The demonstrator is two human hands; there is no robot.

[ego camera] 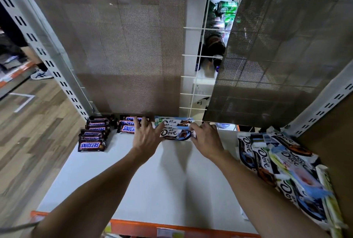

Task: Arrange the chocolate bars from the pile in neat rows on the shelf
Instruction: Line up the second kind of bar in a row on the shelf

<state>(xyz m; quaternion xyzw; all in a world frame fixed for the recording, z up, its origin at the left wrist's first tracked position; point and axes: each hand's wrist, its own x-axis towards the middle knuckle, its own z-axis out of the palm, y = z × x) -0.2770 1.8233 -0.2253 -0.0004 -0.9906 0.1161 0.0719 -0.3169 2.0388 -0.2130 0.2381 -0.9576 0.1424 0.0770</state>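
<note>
On the white shelf, two rows of Snickers bars stand at the back left: one row and a second. Right of them lies a row of Dove bars. The front Dove bar sits between my hands. My left hand has spread fingers touching its left end and reaching over the Snickers. My right hand pinches its right end. A loose pile of Dove bars lies at the right of the shelf.
A mesh back panel closes the shelf behind; a wire grid gap shows cans beyond. Slotted uprights stand on both sides. The orange shelf lip runs along the front. A person's shoe shows at the far left.
</note>
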